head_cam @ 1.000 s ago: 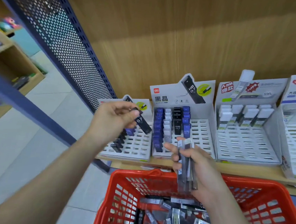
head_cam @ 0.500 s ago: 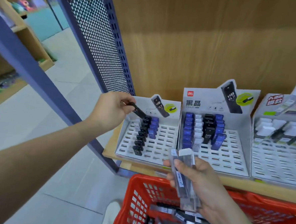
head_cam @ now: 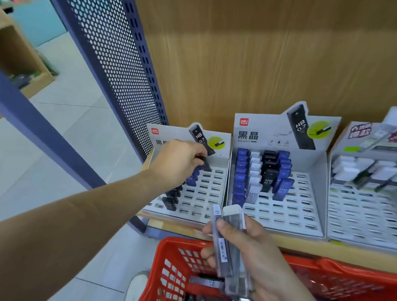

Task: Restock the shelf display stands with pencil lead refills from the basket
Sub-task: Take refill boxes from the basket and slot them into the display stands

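My left hand (head_cam: 179, 164) pinches a black lead refill case (head_cam: 205, 163) and holds it tip-down over the back rows of the left display stand (head_cam: 209, 197), beside a column of black and blue refills. My right hand (head_cam: 244, 251) grips a bundle of clear grey refill cases (head_cam: 229, 250) upright above the red basket (head_cam: 174, 265). More refills lie loose in the basket's bottom. The middle display stand (head_cam: 289, 211) carries blue, white and black refills in its back-left slots.
A third stand (head_cam: 365, 216) with white-capped refills sits at the right. All stands rest on a wooden shelf (head_cam: 303, 246) with a wood back panel. A blue perforated metal panel (head_cam: 110, 59) and blue post rise at left. A shoe shows on the floor below.
My left hand has carried the black refill down and right into the left stand's back rows. The view has swung left. My right hand keeps its bundle above the basket.
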Tool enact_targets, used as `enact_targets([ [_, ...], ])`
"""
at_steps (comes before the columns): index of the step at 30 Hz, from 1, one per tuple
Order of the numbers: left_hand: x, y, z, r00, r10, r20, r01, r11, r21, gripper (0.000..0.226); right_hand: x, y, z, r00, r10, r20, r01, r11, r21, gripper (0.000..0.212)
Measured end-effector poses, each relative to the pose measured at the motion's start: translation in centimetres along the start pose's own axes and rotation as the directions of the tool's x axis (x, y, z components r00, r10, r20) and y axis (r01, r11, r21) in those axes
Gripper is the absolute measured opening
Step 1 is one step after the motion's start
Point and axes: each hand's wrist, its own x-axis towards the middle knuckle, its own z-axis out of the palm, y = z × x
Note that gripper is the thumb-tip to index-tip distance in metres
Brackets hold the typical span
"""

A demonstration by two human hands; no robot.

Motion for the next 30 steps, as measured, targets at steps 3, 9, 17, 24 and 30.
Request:
enact_targets([
  [3, 0.3, 0.2, 0.2, 0.999, -0.020, -0.032, 0.018, 0.999, -0.045, 0.019, -0.2, -0.2, -0.3, 1.000, 0.002, -0.014, -0.001, 1.000, 0.019, 0.026],
  [9, 0.6, 0.5, 0.7, 0.999, -0.015, -0.052, 0.011, 0.998, -0.067, 0.020, -0.6, -0.5, -0.9, 0.999, 0.028, -0.021, -0.027, 0.999, 0.046, 0.027],
  [17, 0.6, 0.3, 1.9, 0.976, 0.133, -0.175, -0.130, 0.991, 0.026, 0.015, -0.7, -0.9, -1.6, 0.998, 0.030, -0.062, -0.021, 0.991, 0.131, 0.026],
  [24, 1.3, 0.1, 2.0, 0.977, 0.211, 0.007, -0.195, 0.890, 0.413, 0.020, -0.5, -0.8, -2.1, 0.997, 0.046, -0.063, -0.034, 0.981, 0.189, 0.032],
  [30, -0.2, 2.4, 0.8, 0.991, 0.118, 0.055, -0.128, 0.962, 0.241, 0.018, -0.4, -1.2, -2.4, 0.991, -0.041, -0.129, 0.073, 0.964, 0.254, 0.034],
])
